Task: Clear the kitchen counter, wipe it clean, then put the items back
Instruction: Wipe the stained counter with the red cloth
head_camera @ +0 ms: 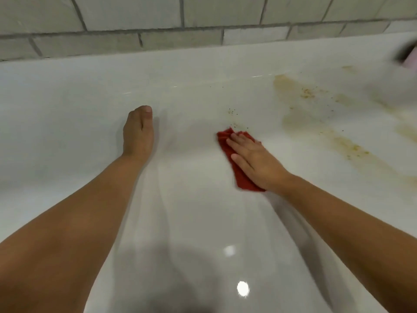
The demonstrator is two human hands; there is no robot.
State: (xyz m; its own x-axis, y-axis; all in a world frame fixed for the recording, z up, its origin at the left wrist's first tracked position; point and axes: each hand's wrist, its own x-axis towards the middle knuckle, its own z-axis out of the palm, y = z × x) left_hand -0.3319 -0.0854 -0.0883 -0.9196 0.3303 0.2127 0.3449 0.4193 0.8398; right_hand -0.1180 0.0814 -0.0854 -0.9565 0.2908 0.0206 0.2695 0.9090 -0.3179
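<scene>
The right hand (255,161) lies flat on a red cloth (234,159), fingers straight and spread, pressing it against the white counter (90,105). The cloth sits under the palm and fingers, its edges showing beyond the fingertips and along the thumb side down to the wrist. The left hand (138,132) rests on the counter well to the left of the cloth, fingers together, holding nothing. Yellowish-brown stains (300,102) with dark specks spread to the right of the cloth. A grey tiled wall (135,16) backs the counter.
</scene>
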